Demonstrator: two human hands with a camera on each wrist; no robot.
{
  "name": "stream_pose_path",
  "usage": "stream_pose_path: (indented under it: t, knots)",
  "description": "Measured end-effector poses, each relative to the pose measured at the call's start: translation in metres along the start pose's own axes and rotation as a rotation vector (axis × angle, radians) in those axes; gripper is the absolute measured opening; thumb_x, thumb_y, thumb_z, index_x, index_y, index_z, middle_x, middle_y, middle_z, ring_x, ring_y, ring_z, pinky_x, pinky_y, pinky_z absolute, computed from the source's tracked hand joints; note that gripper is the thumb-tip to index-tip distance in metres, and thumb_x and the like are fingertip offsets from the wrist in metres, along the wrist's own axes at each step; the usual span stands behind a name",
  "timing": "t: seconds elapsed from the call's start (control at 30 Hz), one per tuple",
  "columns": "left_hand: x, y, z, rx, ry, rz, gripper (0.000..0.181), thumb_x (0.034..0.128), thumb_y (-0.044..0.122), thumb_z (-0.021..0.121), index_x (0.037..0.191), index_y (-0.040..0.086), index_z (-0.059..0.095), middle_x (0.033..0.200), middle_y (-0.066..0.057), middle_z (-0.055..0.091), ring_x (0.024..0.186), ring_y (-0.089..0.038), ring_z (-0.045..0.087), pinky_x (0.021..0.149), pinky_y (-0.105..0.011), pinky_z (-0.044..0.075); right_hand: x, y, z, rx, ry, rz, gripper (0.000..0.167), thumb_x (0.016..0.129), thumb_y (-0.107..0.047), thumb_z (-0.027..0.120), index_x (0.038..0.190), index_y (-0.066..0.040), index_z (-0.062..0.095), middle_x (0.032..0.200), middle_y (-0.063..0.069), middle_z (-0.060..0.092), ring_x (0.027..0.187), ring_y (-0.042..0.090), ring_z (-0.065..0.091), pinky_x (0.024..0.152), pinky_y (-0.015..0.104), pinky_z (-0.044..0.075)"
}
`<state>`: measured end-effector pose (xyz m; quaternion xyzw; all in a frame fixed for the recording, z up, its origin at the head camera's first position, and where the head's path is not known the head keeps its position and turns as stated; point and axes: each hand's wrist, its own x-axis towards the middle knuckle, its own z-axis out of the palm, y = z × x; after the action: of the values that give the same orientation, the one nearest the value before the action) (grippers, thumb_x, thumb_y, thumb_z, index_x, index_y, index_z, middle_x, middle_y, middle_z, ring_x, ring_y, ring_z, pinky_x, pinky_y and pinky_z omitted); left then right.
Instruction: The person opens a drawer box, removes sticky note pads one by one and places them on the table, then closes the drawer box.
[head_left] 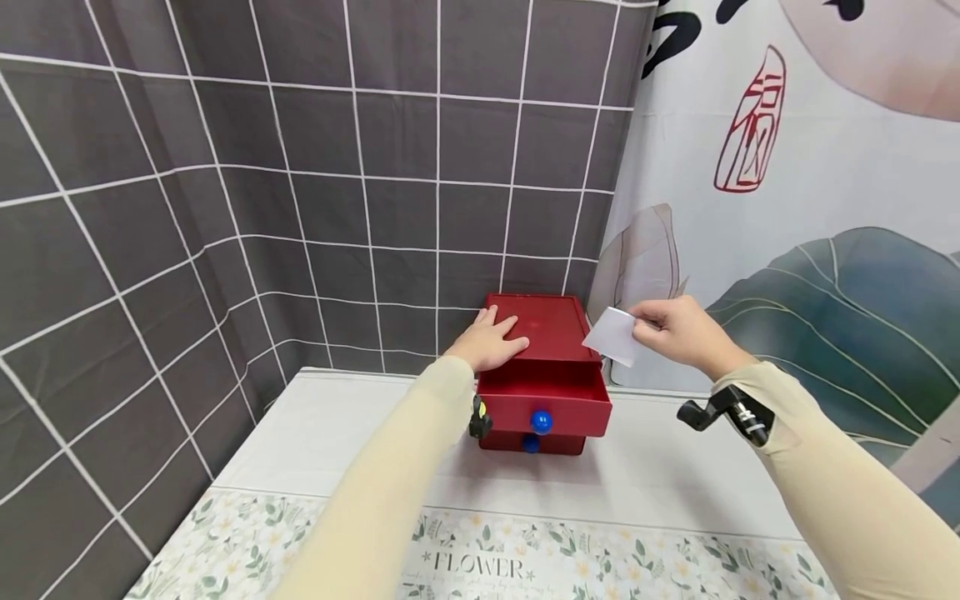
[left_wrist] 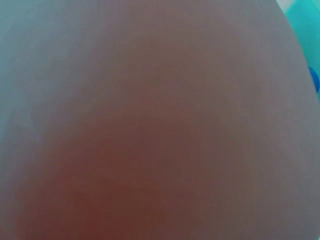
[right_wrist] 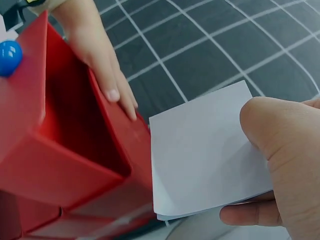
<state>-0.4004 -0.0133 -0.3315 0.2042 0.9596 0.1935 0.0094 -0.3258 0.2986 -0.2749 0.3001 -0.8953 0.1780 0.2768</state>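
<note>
A red two-drawer box (head_left: 543, 321) stands on the white table, its upper drawer (head_left: 510, 408) pulled out and its lower one closed; each has a blue knob. My left hand (head_left: 486, 342) rests with spread fingers on the box top's left side. To the right of the box, my right hand (head_left: 678, 333) pinches a small stack of white paper (head_left: 613, 336) between thumb and fingers. In the right wrist view the paper (right_wrist: 205, 150) is held beside the box, and the visible part of the drawer's inside (right_wrist: 75, 115) shows nothing in it. Blurred skin fills most of the left wrist view.
Dark grey cloth with white grid lines (head_left: 397, 208) hangs behind and to the left. A white printed curtain (head_left: 675, 142) hangs at the right. Along the table's front runs a floral strip (head_left: 480, 542) with the word FLOWER.
</note>
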Motion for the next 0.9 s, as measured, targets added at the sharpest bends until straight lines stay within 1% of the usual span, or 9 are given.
stream_pose_path:
  t: [0.17, 0.3, 0.4, 0.5, 0.63, 0.73, 0.83, 0.9]
  knots:
    - [0.002, 0.0, 0.001, 0.007, -0.002, 0.0, 0.07, 0.0996, 0.057, 0.044, 0.16, 0.024, 0.033, 0.169, -0.013, 0.012, 0.156, -0.032, 0.005, 0.123, -0.049, 0.02, -0.011, 0.014, 0.002, -0.021, -0.009, 0.036, 0.018, 0.084, 0.001, 0.062, 0.091, -0.006, 0.077, 0.076, 0.002, 0.073, 0.058, 0.01, 0.054, 0.052, 0.025, 0.046]
    - [0.003, 0.0, 0.001, 0.006, 0.002, -0.005, 0.07, 0.0995, 0.057, 0.044, 0.16, 0.024, 0.033, 0.169, -0.012, 0.012, 0.156, -0.032, 0.005, 0.123, -0.049, 0.021, -0.017, 0.025, 0.006, -0.057, -0.012, 0.042, 0.016, 0.083, 0.0, 0.062, 0.088, -0.006, 0.076, 0.071, -0.002, 0.07, 0.056, 0.008, 0.05, 0.053, 0.026, 0.044]
    - [0.002, 0.0, 0.0, 0.005, 0.005, -0.007, 0.07, 0.0996, 0.057, 0.044, 0.16, 0.024, 0.033, 0.169, -0.012, 0.011, 0.156, -0.032, 0.005, 0.122, -0.049, 0.021, -0.021, 0.032, 0.008, -0.076, -0.027, 0.055, 0.015, 0.083, -0.001, 0.062, 0.088, -0.007, 0.076, 0.07, -0.003, 0.068, 0.056, 0.009, 0.049, 0.053, 0.027, 0.043]
    - [0.001, 0.0, -0.001, 0.005, 0.006, -0.006, 0.07, 0.0995, 0.056, 0.045, 0.16, 0.024, 0.033, 0.169, -0.012, 0.012, 0.156, -0.032, 0.005, 0.122, -0.05, 0.021, -0.025, 0.038, 0.009, -0.089, -0.06, 0.09, 0.015, 0.085, -0.003, 0.062, 0.09, -0.007, 0.076, 0.072, -0.001, 0.069, 0.058, 0.011, 0.051, 0.055, 0.029, 0.045]
    - [0.0, 0.001, -0.001, -0.004, 0.008, -0.009, 0.07, 0.0993, 0.056, 0.046, 0.16, 0.024, 0.033, 0.169, -0.012, 0.012, 0.156, -0.032, 0.006, 0.122, -0.05, 0.022, -0.031, 0.043, 0.014, -0.102, -0.134, 0.14, 0.017, 0.089, -0.005, 0.06, 0.095, -0.004, 0.076, 0.076, 0.001, 0.071, 0.06, 0.013, 0.053, 0.057, 0.032, 0.048]
    - [-0.001, 0.001, -0.001, -0.005, 0.007, -0.008, 0.069, 0.0994, 0.056, 0.046, 0.16, 0.024, 0.033, 0.169, -0.013, 0.012, 0.156, -0.032, 0.006, 0.122, -0.05, 0.022, -0.036, 0.045, 0.018, -0.101, -0.168, 0.132, 0.018, 0.089, -0.003, 0.059, 0.096, -0.003, 0.076, 0.072, -0.002, 0.067, 0.059, 0.011, 0.05, 0.057, 0.031, 0.045]
    - [0.001, 0.001, 0.0, 0.006, 0.008, -0.006, 0.069, 0.0999, 0.056, 0.045, 0.16, 0.024, 0.033, 0.169, -0.013, 0.012, 0.156, -0.032, 0.006, 0.122, -0.049, 0.021, -0.041, 0.046, 0.025, -0.1, -0.194, 0.103, 0.016, 0.087, -0.001, 0.059, 0.09, -0.007, 0.074, 0.066, -0.008, 0.057, 0.058, 0.009, 0.047, 0.056, 0.028, 0.041]
    - [0.001, 0.002, 0.0, 0.011, 0.009, -0.008, 0.069, 0.1, 0.056, 0.044, 0.16, 0.024, 0.033, 0.169, -0.012, 0.012, 0.156, -0.031, 0.006, 0.123, -0.048, 0.021, -0.044, 0.048, 0.03, -0.094, -0.215, 0.089, 0.015, 0.086, -0.001, 0.06, 0.088, -0.009, 0.072, 0.066, -0.009, 0.055, 0.058, 0.008, 0.046, 0.056, 0.028, 0.041]
